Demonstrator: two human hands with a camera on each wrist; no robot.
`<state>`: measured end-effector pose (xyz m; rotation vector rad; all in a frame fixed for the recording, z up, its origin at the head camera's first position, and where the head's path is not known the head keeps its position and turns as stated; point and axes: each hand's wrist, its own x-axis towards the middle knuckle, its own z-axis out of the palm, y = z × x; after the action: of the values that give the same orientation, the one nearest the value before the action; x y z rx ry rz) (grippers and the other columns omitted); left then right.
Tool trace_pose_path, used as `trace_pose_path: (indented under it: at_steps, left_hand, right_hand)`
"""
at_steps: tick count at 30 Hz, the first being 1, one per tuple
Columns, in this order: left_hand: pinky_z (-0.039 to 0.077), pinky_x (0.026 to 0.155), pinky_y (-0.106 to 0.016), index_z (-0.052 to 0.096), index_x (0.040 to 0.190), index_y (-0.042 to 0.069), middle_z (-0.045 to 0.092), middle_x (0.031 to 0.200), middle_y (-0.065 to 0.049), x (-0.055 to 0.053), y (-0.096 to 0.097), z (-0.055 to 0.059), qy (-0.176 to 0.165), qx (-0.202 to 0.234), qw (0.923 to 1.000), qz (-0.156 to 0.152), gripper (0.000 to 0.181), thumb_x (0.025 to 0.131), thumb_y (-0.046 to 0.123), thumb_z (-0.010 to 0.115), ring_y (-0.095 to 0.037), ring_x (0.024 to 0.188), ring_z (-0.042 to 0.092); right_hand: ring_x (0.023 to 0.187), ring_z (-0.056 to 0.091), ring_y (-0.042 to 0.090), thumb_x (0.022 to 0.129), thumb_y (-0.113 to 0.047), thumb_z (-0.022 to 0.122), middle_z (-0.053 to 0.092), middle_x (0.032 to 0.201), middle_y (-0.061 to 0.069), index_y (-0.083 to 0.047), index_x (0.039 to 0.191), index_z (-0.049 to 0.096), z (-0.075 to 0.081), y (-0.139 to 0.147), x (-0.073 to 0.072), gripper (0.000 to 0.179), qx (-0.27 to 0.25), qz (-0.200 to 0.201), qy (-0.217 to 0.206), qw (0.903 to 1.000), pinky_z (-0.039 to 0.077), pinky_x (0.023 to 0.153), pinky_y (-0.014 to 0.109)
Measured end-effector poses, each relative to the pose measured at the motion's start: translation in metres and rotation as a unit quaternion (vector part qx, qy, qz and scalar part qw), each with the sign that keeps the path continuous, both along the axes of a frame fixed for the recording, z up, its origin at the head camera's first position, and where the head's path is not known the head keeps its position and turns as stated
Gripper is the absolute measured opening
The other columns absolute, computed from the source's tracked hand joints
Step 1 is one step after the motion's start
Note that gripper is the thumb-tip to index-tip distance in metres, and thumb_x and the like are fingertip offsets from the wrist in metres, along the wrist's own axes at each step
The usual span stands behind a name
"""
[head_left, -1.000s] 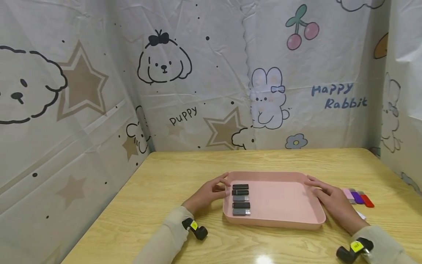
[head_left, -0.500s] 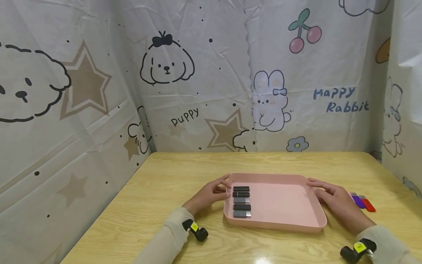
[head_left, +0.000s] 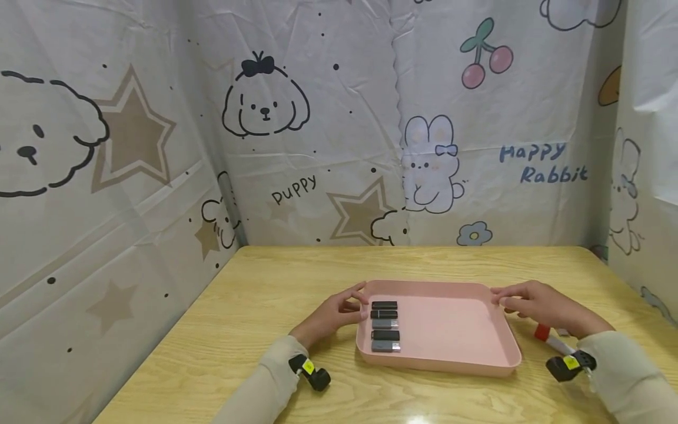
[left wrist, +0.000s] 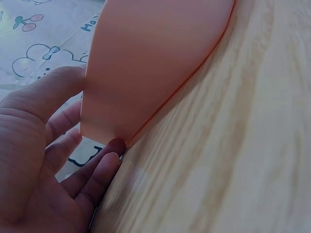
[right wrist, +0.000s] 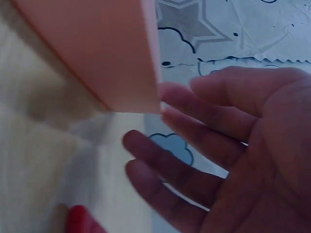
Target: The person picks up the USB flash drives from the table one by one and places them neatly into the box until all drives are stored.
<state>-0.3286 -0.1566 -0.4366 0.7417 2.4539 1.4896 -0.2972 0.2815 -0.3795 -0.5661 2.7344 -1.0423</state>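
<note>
Both hands are at the pink tray [head_left: 450,327], which lies flat on the table right of the middle. At its left end, the left hand [head_left: 331,312] grips lightly: the thumb touches the edge while bent fingers reach round the far corner. Across from it, the right hand [head_left: 545,303] touches the far right corner with its fingertips; in the right wrist view its lower fingers are spread and free, and the thumb looks clear of the wall. It sits higher and flatter than half a second ago, the thumb drawn in toward the corner. I judge that the tray is now held mainly from the left and only steadied on the right.

A black camera [head_left: 309,372] is strapped to the left sleeve, another black device [head_left: 571,366] to the right one. Below the right hand, a red piece [head_left: 541,333] and a white piece [head_left: 558,345] have come into sight; whether they are one thing I cannot tell. The purple piece seen earlier is now hidden. Inside the tray, five dark and grey USB sticks [head_left: 385,335] stay stacked in a column along the left wall, undisturbed.

Beyond the wood-grained table [head_left: 286,265] hangs a printed cloth [head_left: 344,135].
</note>
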Motion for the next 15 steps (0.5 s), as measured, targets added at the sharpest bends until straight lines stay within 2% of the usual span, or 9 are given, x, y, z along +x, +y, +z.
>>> trace_pose_path:
  at_steps: [6, 11, 13, 15]
  left_hand:
    - [0.042, 0.102, -0.043, 0.061, 0.113, 0.018, 0.028, 0.156, 0.009, 0.0, -0.001, 0.002, 0.003, 0.0, 1.0, 0.003, 0.023, 0.092, 0.026, 0.066, -0.024, 0.119, 0.055]
    - [0.041, 0.102, -0.043, 0.061, 0.114, 0.016, 0.029, 0.156, 0.008, 0.002, -0.001, 0.002, 0.006, 0.005, 1.0, 0.003, 0.024, 0.093, 0.025, 0.066, -0.023, 0.119, 0.055]
    - [0.041, 0.102, -0.043, 0.061, 0.114, 0.016, 0.029, 0.155, 0.009, 0.002, -0.001, 0.002, 0.006, 0.005, 1.0, 0.004, 0.024, 0.093, 0.026, 0.066, -0.023, 0.119, 0.055]
    - [0.041, 0.102, -0.043, 0.061, 0.113, 0.016, 0.029, 0.155, 0.01, 0.001, 0.0, 0.004, 0.006, 0.001, 1.0, 0.003, 0.024, 0.092, 0.027, 0.066, -0.023, 0.119, 0.055]
  right_hand:
    - [0.113, 0.058, 0.042, 0.096, -0.029, 0.059, 0.049, 0.138, 0.025, -0.003, 0.121, 0.066, 0.01, -0.004, -0.002, 0.037, 0.047, -0.003, -0.017, 0.9987, 0.054, 0.081, 0.048]
    - [0.117, 0.05, 0.049, 0.093, -0.031, 0.063, 0.057, 0.128, 0.025, -0.007, 0.117, 0.068, 0.016, -0.006, 0.004, 0.034, 0.104, -0.01, 0.024, 0.9942, 0.046, 0.086, 0.061]
    - [0.115, 0.051, 0.049, 0.092, -0.032, 0.064, 0.061, 0.122, 0.025, -0.005, 0.116, 0.067, 0.021, -0.005, 0.008, 0.036, 0.133, -0.015, 0.035, 0.9905, 0.043, 0.087, 0.064]
    - [0.11, 0.055, 0.047, 0.091, -0.031, 0.065, 0.063, 0.117, 0.023, -0.002, 0.116, 0.066, 0.028, -0.001, 0.01, 0.039, 0.153, -0.013, 0.03, 0.9877, 0.045, 0.086, 0.062]
